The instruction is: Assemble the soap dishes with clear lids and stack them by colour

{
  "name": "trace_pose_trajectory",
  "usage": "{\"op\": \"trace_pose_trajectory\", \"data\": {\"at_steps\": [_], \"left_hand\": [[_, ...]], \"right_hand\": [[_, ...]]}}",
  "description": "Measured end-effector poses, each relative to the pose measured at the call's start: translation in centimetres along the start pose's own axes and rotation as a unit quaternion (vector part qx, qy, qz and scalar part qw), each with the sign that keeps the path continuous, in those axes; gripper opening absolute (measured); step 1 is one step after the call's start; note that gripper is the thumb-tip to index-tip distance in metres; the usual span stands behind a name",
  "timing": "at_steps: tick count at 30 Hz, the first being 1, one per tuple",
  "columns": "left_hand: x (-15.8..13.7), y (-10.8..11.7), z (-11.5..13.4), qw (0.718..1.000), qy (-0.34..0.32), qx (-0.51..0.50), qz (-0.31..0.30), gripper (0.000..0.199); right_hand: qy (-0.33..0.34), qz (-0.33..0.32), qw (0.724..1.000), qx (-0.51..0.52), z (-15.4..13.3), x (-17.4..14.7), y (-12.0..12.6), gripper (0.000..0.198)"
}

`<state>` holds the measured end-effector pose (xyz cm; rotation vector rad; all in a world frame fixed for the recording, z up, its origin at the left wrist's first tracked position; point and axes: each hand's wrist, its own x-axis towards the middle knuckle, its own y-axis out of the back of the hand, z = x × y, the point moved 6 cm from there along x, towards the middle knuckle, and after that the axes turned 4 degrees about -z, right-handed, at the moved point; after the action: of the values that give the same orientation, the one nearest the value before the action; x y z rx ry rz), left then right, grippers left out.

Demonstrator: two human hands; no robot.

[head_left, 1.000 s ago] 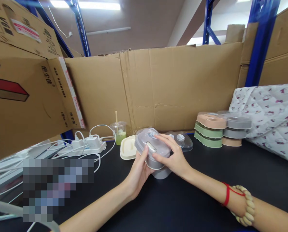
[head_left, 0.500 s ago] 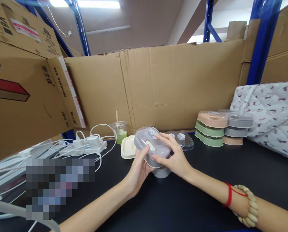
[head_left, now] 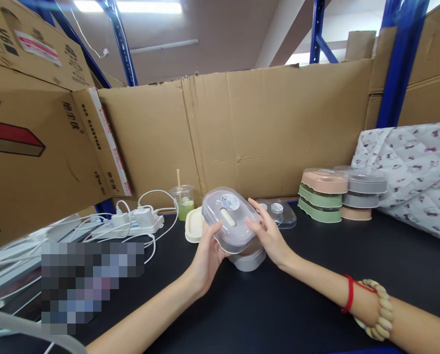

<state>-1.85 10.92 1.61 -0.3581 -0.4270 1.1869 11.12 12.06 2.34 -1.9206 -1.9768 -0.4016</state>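
Both hands hold the clear lid (head_left: 230,220) over the grey box (head_left: 247,258), near the table's (head_left: 316,295) back edge: left hand (head_left: 207,250) grips, right hand (head_left: 267,235) steadies. Next, I think, press gently and evenly.

Cardboard wall (head_left: 271,132) behind black table (head_left: 264,314); blue racking (head_left: 399,64); ceiling strip light (head_left: 131,7), probably fluorescent.

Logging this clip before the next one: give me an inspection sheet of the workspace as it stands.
Surface: black tabletop.
Job's things: clear lid held tilted above a grey container.
Clutter: cream lid, drink cup, clear lid lying flat, stacked coloured containers, patterned fabric.
Hands: left hand and right hand grip the held lid's edges.
Cables: power strip with white chargers.
Surroundings: cardboard wall, blue racking.
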Motion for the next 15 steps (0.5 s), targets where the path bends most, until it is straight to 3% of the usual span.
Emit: {"op": "trace_pose_trajectory", "data": {"at_steps": [4, 7, 15], "left_hand": [[-0.01, 0.11, 0.21, 1.000, -0.013, 0.004, 0.010, 0.052], [0.11, -0.08, 0.27, 1.000, -0.013, 0.006, -0.001, 0.053], [0.46, -0.04, 0.78, 0.999, -0.032, 0.036, -0.023, 0.063]], "right_hand": [[-0.057, -0.055, 0.995, 0.061, 0.38, -0.21, -0.98, 0.073], [-0.048, -0.061, 0.993, 0.084, 0.12, -0.30, -1.15, 0.068], [-0.027, -0.077, 0.994, 0.074, 0.14, -0.10, -1.04, 0.076]]}}
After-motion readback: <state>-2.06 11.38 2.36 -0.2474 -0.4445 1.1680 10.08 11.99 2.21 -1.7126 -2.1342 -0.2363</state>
